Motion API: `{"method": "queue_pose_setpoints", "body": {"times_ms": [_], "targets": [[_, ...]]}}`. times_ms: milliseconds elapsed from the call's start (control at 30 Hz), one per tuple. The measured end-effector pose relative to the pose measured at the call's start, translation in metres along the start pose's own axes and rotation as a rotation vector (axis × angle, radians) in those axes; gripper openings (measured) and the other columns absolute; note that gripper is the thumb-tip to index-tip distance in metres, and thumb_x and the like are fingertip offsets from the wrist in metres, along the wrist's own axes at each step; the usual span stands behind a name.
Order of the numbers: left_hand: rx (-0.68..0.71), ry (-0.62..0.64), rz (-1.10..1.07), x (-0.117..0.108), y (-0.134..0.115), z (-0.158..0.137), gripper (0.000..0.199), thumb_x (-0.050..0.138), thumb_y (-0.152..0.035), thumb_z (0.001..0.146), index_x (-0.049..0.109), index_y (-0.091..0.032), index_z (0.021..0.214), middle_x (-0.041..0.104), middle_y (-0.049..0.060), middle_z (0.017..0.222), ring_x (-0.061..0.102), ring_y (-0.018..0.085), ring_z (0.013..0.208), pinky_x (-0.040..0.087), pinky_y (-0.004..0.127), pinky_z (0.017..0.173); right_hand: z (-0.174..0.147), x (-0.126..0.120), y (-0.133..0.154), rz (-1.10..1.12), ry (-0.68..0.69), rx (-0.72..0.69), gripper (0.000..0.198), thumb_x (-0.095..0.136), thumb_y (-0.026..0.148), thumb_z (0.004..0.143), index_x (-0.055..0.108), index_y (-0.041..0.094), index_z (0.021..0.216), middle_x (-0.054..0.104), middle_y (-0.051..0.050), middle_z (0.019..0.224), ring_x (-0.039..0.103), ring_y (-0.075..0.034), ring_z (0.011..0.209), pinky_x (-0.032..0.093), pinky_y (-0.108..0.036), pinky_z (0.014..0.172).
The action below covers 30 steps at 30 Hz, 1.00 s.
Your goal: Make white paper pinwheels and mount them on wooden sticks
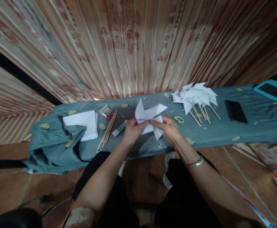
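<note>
A white paper pinwheel (150, 113) is held up between both hands over the cloth-covered bench, its folded blades standing out on several sides. My left hand (133, 129) grips its left part, thumb pressed near the centre. From the other side my right hand (168, 126) pinches it, its thumb meeting the left one at the middle. No stick shows on this pinwheel. Just left of my left hand lies a small green-and-white box (119, 128). Scissors with pale green handles (178, 119) rest beyond my right hand, their blades partly visible.
Wooden sticks (108, 129) and a small open box of metal pins (108, 113) lie left, beside a stack of white paper (88, 125). Finished pinwheels on sticks (196, 96) are piled right. A black phone (236, 111) and blue-framed tablet (272, 89) lie farther right. A curtain (138, 47) hangs behind.
</note>
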<state>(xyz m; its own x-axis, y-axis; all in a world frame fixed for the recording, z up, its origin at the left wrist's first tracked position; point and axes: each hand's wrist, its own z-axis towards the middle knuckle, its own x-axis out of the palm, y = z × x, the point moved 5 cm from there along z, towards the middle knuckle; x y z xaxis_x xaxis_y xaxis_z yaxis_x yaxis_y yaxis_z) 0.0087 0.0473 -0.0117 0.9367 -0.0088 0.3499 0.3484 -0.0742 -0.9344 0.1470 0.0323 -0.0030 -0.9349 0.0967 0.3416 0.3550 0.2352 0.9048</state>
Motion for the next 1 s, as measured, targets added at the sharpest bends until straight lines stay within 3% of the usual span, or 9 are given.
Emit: {"method": "queue_pose_setpoints", "body": {"times_ms": [1000], "targets": [[-0.004, -0.025, 0.002, -0.0005, 0.0015, 0.0015, 0.025, 0.085, -0.030, 0.052, 0.073, -0.014, 0.066, 0.070, 0.000, 0.064, 0.059, 0.012, 0.058, 0.047, 0.025, 0.062, 0.0025, -0.0017, -0.0016, -0.072, -0.049, -0.124, 0.029, 0.090, 0.037, 0.047, 0.076, 0.024, 0.069, 0.075, 0.001, 0.069, 0.066, -0.016, 0.062, 0.054, -0.034, 0.070]]}}
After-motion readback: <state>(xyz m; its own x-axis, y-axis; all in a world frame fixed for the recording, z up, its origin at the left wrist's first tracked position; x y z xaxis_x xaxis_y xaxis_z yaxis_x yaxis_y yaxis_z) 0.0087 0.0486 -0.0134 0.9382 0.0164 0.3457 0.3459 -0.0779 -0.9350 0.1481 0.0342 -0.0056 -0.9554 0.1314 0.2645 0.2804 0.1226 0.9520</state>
